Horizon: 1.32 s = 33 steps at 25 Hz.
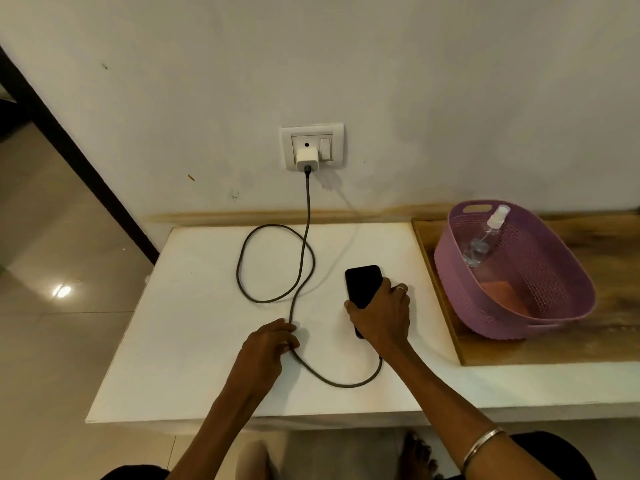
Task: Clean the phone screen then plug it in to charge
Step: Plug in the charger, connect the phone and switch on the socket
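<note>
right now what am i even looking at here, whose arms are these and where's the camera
There is one picture, from a camera worn on a person's head, looking forward and down, so the arms are the wearer's own. No robot is involved. The right hand grips a black phone lying on a white table. The left hand rests on a dark charging cable, fingers curled at it. That cable runs from a white charger plugged into the wall socket, loops across the table and passes under the right wrist. To the right, a purple basket on a wooden tray holds a clear spray bottle.
</note>
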Available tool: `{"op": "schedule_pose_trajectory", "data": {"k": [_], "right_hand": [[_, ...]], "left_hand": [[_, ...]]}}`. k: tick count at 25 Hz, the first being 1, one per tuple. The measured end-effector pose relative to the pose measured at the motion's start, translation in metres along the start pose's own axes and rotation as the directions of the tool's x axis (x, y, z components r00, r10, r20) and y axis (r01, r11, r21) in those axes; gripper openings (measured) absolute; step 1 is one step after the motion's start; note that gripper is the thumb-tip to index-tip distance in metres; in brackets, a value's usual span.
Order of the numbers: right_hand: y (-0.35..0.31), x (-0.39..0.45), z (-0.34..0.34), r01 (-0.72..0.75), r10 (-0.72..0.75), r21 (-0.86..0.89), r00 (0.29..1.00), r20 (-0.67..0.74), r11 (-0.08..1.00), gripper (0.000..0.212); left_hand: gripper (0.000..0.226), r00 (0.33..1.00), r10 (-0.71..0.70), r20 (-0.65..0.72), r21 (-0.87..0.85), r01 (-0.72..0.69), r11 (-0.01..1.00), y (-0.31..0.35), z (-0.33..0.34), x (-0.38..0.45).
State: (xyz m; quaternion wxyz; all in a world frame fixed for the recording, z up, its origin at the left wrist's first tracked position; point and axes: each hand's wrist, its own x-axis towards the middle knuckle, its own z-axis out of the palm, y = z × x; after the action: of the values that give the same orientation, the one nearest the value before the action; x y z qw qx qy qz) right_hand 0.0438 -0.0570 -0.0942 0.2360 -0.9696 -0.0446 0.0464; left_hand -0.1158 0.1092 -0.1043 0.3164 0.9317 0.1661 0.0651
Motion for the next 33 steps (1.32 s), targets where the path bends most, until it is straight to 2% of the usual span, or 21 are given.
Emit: {"op": "schedule_pose_trajectory", "data": {"k": [3,10,13,16,18,22,27,30,33], "right_hand": [[-0.001,-0.002,0.002,0.021,-0.025,-0.110,0.999,-0.037,0.994,0.088],[-0.001,0.010,-0.003,0.031,-0.022,-0.145,0.998,0.067,0.989,0.096],[-0.016,0.026,-0.018,0.161,-0.160,-0.039,0.987,0.033,0.986,0.077],[-0.049,0.057,-0.037,0.345,-0.343,-0.006,0.933,-0.110,0.939,0.061],[-0.074,0.078,-0.050,0.438,-0.438,-0.036,0.888,-0.140,0.898,0.066],[-0.109,0.115,-0.062,0.549,-0.573,-0.212,0.816,-0.072,0.809,0.085],[-0.126,0.139,-0.055,0.539,-0.576,-0.305,0.817,-0.040,0.785,0.102],[-0.126,0.146,-0.046,0.506,-0.568,-0.391,0.821,-0.055,0.769,0.090],[-0.134,0.147,-0.037,0.461,-0.506,-0.360,0.862,-0.037,0.811,0.078]], "left_hand": [[0.039,0.999,-0.019,-0.026,-0.032,0.018,0.999,0.005,0.001,-0.003],[0.037,0.986,-0.061,-0.153,-0.132,0.041,0.990,0.010,0.009,-0.006],[0.040,0.974,-0.024,-0.227,-0.140,-0.008,0.990,0.014,0.005,-0.005],[0.041,0.950,0.014,-0.313,-0.132,-0.058,0.990,0.015,-0.002,0.007],[0.041,0.928,0.037,-0.371,-0.125,-0.089,0.988,0.018,-0.007,0.015],[0.041,0.875,0.058,-0.480,-0.145,-0.144,0.979,0.023,-0.015,0.036],[0.035,0.820,-0.016,-0.572,-0.192,-0.115,0.975,0.020,-0.016,0.048],[0.036,0.802,-0.062,-0.594,-0.225,-0.092,0.970,0.019,-0.016,0.052],[0.035,0.815,-0.096,-0.572,-0.242,-0.056,0.969,0.025,-0.012,0.055]]}}
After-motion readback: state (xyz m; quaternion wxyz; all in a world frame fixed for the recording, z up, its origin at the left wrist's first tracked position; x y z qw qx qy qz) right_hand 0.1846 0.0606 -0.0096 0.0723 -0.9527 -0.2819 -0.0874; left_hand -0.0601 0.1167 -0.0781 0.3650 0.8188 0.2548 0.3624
